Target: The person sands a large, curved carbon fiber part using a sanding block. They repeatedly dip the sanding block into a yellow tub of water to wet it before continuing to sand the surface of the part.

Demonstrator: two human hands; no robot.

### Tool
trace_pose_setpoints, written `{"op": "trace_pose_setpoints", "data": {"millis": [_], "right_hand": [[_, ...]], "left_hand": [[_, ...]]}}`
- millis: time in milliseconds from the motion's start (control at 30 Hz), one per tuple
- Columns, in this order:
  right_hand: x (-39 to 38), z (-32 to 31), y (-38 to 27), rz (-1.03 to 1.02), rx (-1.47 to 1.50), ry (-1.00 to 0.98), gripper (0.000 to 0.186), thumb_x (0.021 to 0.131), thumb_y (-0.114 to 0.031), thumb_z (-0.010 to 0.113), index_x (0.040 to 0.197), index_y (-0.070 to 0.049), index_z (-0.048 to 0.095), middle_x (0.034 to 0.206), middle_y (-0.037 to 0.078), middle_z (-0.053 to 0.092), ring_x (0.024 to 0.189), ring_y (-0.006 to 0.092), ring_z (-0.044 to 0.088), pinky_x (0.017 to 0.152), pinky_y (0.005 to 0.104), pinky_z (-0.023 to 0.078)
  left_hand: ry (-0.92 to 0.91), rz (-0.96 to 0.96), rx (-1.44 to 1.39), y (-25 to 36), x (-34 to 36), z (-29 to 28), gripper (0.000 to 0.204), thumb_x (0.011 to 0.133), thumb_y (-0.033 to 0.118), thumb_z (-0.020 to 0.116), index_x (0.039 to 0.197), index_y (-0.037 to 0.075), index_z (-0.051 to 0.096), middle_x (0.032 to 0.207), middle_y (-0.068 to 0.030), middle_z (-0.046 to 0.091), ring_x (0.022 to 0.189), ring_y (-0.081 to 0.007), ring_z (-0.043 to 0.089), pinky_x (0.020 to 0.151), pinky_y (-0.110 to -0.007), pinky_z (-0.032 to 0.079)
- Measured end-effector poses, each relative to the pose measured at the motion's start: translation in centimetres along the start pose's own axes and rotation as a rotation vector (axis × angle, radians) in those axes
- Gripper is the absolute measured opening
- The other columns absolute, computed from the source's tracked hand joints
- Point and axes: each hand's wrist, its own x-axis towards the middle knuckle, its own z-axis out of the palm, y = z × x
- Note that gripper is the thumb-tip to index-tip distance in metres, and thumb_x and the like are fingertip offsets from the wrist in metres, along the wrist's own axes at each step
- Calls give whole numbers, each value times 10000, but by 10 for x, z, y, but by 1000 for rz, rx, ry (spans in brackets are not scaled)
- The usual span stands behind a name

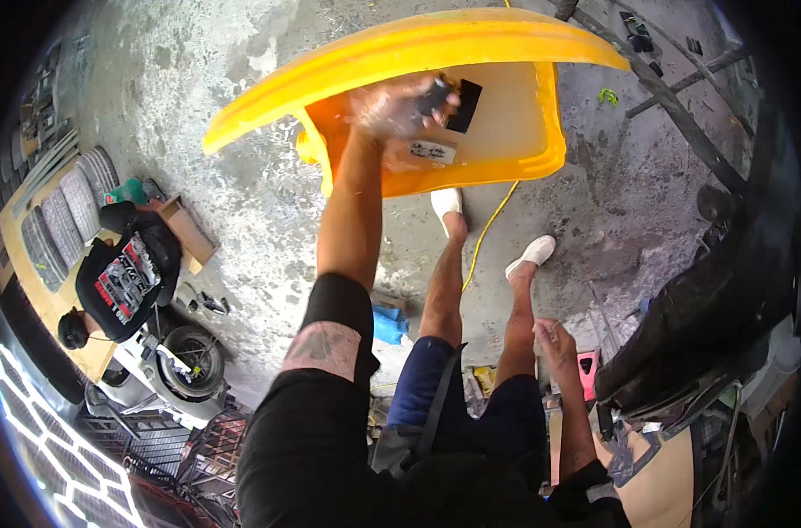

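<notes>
My left hand [398, 106] is closed round a small dark block [434, 97] and blurred by motion. It reaches into a yellow tub [497, 172] with a pale, cloudy bottom or liquid inside. Beside the hand in the tub are a flat black rectangle [464, 107] and a white piece with dark markings [433, 150]. A long curved yellow panel [400, 55] spans the tub's far side, over my fingers. Low on the right, my right hand [556, 350] hangs near my knee, its fingers loosely bent and apart, with nothing visible in them.
A yellow cord [491, 231] runs along the stained concrete floor between my feet. On the left, a person in black [123, 282] works beside a wheel [193, 359] and several tyres [57, 220]. Dark metal bars [682, 114] stand at the far right, above a black-covered bulk [682, 352].
</notes>
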Motion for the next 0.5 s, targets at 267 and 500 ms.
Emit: {"op": "trace_pose_setpoints", "data": {"millis": [267, 500], "right_hand": [[-7, -21, 0, -84, 19, -3, 378, 1081, -360, 618, 1262, -36, 686, 1033, 46, 722, 878, 125, 666, 802, 288, 529], [34, 7, -20, -233, 87, -22, 409, 1054, -391, 658, 1196, -14, 727, 912, 48, 719, 796, 129, 646, 754, 294, 505]], "left_hand": [[-139, -472, 772, -57, -172, 117, 300, 965, 215, 756, 1080, -62, 734, 934, -178, 761, 792, -267, 752, 662, -387, 611], [874, -423, 1603, -176, -209, -59, 281, 1002, 257, 642, 1029, -5, 743, 1094, -277, 739, 1053, -463, 703, 860, -529, 556]]}}
